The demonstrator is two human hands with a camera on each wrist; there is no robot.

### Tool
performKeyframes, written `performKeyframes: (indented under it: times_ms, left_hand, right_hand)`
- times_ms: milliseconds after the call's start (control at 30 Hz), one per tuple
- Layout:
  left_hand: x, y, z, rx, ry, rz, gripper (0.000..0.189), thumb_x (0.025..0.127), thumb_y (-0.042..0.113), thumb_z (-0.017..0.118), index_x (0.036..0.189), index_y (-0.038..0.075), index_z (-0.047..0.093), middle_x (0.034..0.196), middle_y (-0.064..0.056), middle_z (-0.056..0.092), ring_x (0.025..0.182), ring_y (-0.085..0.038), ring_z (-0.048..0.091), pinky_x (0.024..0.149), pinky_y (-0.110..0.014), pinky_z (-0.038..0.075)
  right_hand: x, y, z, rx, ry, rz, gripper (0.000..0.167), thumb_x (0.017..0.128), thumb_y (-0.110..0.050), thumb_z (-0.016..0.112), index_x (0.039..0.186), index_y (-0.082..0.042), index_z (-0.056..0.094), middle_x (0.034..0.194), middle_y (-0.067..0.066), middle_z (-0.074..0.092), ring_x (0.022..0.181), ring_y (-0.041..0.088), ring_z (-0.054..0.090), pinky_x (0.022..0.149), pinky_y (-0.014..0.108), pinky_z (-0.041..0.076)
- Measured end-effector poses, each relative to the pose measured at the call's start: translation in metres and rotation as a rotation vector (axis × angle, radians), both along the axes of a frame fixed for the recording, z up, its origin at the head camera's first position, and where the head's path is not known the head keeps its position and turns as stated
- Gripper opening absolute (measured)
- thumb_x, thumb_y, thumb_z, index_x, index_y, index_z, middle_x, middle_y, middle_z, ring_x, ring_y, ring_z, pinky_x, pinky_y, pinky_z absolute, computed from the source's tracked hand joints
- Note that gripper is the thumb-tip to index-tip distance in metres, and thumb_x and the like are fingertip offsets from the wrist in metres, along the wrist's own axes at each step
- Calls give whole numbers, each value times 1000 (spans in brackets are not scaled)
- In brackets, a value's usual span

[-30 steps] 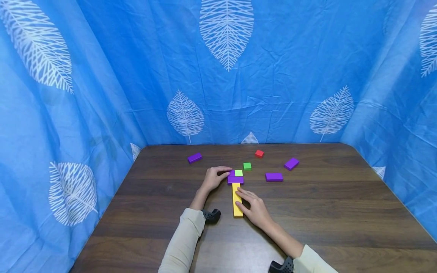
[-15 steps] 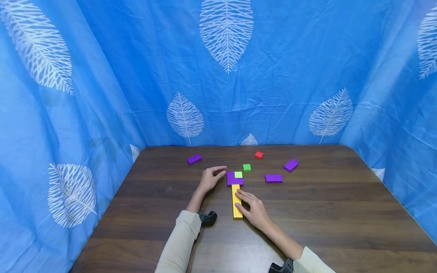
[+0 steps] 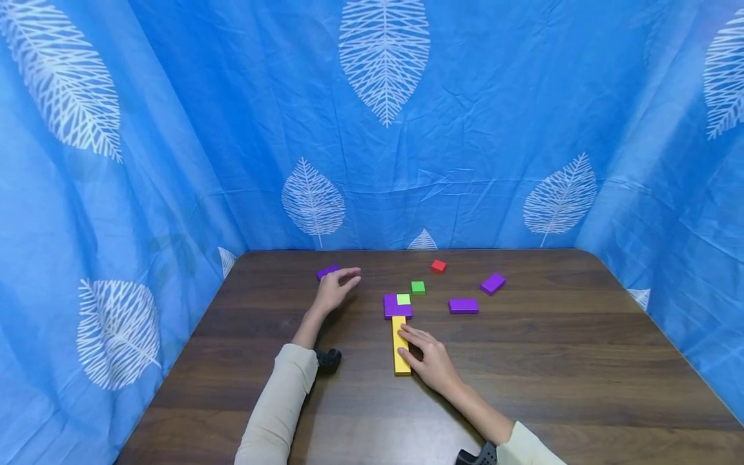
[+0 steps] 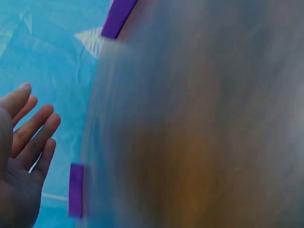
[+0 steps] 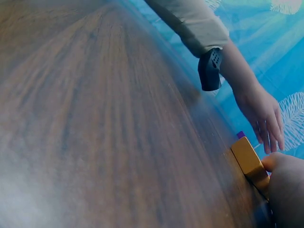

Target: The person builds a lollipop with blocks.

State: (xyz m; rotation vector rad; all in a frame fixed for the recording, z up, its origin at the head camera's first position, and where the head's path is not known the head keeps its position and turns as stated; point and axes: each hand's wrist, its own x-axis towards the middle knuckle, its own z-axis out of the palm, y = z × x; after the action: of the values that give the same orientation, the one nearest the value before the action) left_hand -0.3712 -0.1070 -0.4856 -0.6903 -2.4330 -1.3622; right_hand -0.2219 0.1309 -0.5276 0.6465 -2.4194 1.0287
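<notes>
My left hand (image 3: 332,292) hangs over the table left of centre, holding nothing. It partly covers a purple block (image 3: 327,271) at the far left, and in the left wrist view its fingers are extended and spread. My right hand (image 3: 433,361) rests its thumb and fingertips on a long yellow block (image 3: 400,365), which points away from me; the block (image 5: 246,156) also shows in the right wrist view. At the yellow block's far end lies a purple piece (image 3: 398,313), with a light green square (image 3: 403,299) at its far right part.
Beyond the purple piece lie a green block (image 3: 418,288) and a red block (image 3: 438,266). Two purple blocks, one nearer (image 3: 463,306) and one angled (image 3: 493,283), lie to the right on the brown wooden table (image 3: 552,361). A blue leaf-patterned curtain (image 3: 465,129) hangs behind and beside it.
My left hand has left the side of the purple piece and moved left and away from me, towards the far-left purple block. My right hand stays on the yellow block.
</notes>
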Motion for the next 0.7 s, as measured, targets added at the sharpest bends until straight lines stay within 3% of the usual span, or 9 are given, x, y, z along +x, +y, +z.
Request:
performKeyframes:
  times_ms: [133, 267, 367, 500, 700]
  left_hand:
    - [-9, -14, 7, -7, -9, 83, 30, 89, 18, 63, 114, 2, 64, 111, -13, 64, 102, -28, 60, 87, -42, 48]
    - [-22, -27, 8, -26, -5, 227, 34, 86, 17, 67, 116, 3, 63, 117, -16, 61, 107, -32, 57, 92, -44, 45]
    - [-29, -36, 7, -35, -14, 299, 38, 85, 17, 68, 118, 2, 61, 121, -18, 58, 113, -34, 52, 97, -45, 40]
    - [-35, -43, 7, -63, -62, 329, 40, 85, 17, 68, 120, 0, 59, 122, -20, 57, 116, -34, 50, 100, -45, 36]
    - [-38, -49, 4, -141, -198, 332, 42, 86, 17, 67, 124, 1, 57, 126, -21, 54, 119, -35, 47, 101, -45, 35]
  right_hand:
    - [0, 0, 1, -4, 7, 8, 35, 83, -16, 70, 115, -4, 65, 122, 9, 60, 110, 25, 56, 91, 43, 45]
    - [0, 0, 1, -7, 28, 21, 35, 83, -16, 69, 115, -2, 65, 121, 11, 60, 109, 27, 56, 90, 44, 46]
    - [0, 0, 0, -5, 31, 23, 35, 83, -16, 70, 115, -2, 65, 121, 11, 60, 109, 27, 57, 90, 43, 46]
    - [0, 0, -1, -8, 20, 19, 35, 83, -16, 70, 115, -3, 65, 121, 10, 60, 110, 26, 56, 90, 43, 46]
    - [1, 0, 1, -7, 2, 13, 35, 83, -16, 70, 115, -4, 65, 122, 9, 59, 111, 26, 55, 91, 43, 46]
